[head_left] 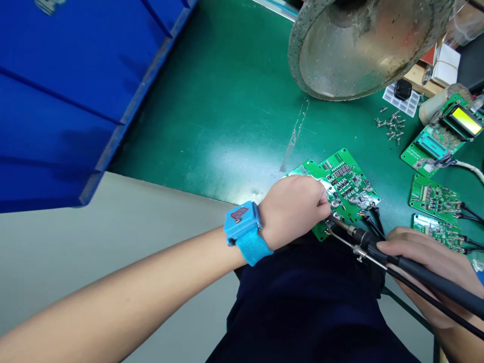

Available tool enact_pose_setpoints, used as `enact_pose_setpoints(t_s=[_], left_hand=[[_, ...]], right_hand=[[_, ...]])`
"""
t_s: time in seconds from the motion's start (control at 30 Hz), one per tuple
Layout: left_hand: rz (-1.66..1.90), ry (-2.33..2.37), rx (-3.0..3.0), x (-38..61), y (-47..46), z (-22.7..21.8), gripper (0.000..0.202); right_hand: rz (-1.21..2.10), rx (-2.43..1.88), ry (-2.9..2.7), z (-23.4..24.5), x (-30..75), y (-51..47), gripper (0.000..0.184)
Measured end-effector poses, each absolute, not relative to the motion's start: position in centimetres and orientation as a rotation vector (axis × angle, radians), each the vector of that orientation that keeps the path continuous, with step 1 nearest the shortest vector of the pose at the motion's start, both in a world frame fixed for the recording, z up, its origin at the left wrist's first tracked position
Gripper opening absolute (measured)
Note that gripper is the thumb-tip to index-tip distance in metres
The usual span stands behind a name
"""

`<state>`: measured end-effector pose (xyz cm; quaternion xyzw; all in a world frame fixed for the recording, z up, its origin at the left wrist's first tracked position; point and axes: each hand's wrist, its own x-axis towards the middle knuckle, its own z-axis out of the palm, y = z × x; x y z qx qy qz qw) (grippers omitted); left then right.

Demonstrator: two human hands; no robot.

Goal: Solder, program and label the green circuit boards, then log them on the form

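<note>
Nearest us, one soldering iron (366,241), clamped in the closed right hand (427,246), points in at the near side of our landmark, the board pair (346,184). One left hand (293,204) curls over the pair's left part; its fingertips are hidden, so we cannot tell whether they pinch anything. One blue wrist strap (240,222) circles that wrist. In the pair we count at least two green boards, side by side at the bench's near edge. Right of the pair: two cabled boards (434,199), then one test board (431,146) with one lit yellow display (467,121). Beyond the pair, rightward: one scatter of small metal parts (393,122), too tangled to count, near one black object (403,89) on one gridded sheet (414,106). Farther beyond the pair: one flared metal hood (351,55). Well left of it: one blue bin (56,126). Surface: green bench top (212,126), scuffed, with glare left of the pair; pale floor (56,262) below
</note>
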<state>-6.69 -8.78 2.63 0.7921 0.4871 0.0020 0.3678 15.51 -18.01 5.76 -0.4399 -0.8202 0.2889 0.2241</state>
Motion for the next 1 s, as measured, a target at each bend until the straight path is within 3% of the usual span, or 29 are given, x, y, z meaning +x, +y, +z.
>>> enact_pose_setpoints(t_s=[0.83, 1.0], left_hand=[[0.080, 1.253, 2.035, -6.8, -9.3, 2.7, 0.022], [0.238, 1.263, 1.919, -7.7, -9.0, 3.1, 0.021]], right_hand=[[0.767, -1.216, -2.206, 5.4, 15.7, -18.3, 0.033], [0.686, -1.271, -2.048, 5.9, 15.9, -19.0, 0.026]])
